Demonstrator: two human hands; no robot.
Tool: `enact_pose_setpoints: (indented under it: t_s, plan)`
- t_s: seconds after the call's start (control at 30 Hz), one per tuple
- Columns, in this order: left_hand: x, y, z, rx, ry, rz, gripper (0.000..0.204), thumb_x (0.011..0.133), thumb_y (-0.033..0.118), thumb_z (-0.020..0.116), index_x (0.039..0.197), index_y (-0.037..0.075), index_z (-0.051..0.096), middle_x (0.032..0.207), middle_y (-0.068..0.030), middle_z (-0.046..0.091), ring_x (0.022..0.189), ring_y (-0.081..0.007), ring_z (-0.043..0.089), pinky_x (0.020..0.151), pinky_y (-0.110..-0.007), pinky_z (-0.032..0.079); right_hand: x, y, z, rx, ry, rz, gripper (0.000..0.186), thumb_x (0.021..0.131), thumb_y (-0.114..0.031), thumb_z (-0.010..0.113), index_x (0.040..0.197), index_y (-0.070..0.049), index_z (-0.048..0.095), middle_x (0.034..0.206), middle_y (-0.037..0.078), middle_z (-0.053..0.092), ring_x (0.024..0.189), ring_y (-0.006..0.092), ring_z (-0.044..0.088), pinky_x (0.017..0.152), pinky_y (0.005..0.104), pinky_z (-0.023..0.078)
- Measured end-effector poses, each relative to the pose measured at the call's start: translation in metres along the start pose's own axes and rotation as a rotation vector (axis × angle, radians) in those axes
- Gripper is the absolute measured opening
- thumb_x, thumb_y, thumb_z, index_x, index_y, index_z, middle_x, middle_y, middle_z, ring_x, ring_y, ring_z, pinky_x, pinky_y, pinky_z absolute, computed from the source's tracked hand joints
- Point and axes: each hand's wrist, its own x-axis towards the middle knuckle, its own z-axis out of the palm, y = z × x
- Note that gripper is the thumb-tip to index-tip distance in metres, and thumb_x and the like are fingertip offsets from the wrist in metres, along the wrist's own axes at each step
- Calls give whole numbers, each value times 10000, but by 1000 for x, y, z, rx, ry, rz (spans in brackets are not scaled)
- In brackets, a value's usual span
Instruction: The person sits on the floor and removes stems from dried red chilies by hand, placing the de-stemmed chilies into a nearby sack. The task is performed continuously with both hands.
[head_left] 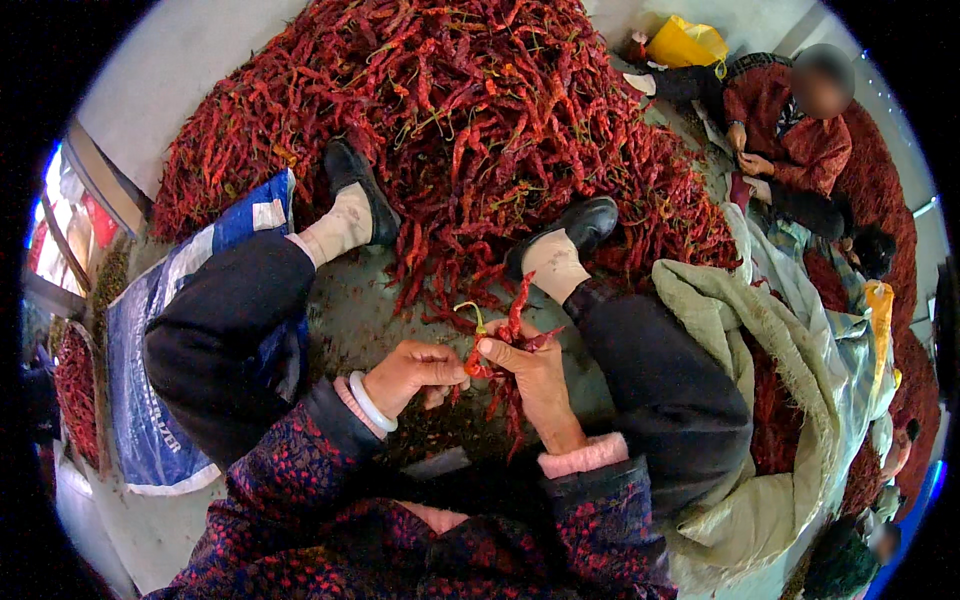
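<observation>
1. Grey floor down here, pretty littered with dark crumbs between two spread legs.
2. Right above that patch, holding up a small bunch of dried chilies, with a pale green stem curling off the top left.
3. Gripping that bunch in the right hand, thumb laid across, pods poking out above and below.
4. Pinching at its left edge with thumb and forefinger of the left hand, white bangle on that wrist.
5. Just beyond, one seriously huge chili pile, black shoes resting at its near edge.
6. Off left, by the leg: blue-and-white sack.
7. Over right: beige sack gaping open, more red pods inside.
8. Farther out, upper right: seated co-worker in dark red, near a yellow bag.
</observation>
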Motion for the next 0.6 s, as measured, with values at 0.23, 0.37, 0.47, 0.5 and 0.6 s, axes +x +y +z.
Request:
enact_pose_setpoints:
  t_s: [0.23,0.37,0.47,0.5,0.6]
  plan:
    - [1,1,2,50,52,5,206,795,212,585,749,12,601,628,-23,557,468,-81,465,437,-211,364,2,3,-6,152,74,95,156,776,-110,608,887,-2,590,764,25,590,601,70,511,557,193,410]
    - [3,1,-2,-54,121,33,198,785,203,587,728,13,587,601,-29,533,460,-95,444,431,-238,364,9,8,-19,369,105,154,178,804,-137,568,920,-3,579,777,63,608,596,95,531,534,194,417]
    - [2,0,-4,-122,162,43,195,788,190,576,712,10,577,560,-26,498,450,-99,427,421,-243,346,11,12,-23,518,73,147,227,828,-134,523,1000,13,526,878,113,605,696,144,565,559,211,455]
    - [3,1,-4,-139,160,42,194,788,185,573,709,8,574,551,-26,490,448,-103,427,420,-245,341,11,9,-25,581,55,134,231,831,-121,512,1014,20,511,908,126,597,738,159,573,582,217,472]
    - [4,-2,-7,-191,151,48,193,786,177,571,712,-1,561,532,-32,468,444,-117,423,414,-252,325,10,-4,-28,748,62,86,233,838,-87,483,1037,35,475,1004,162,561,868,208,572,678,238,504]
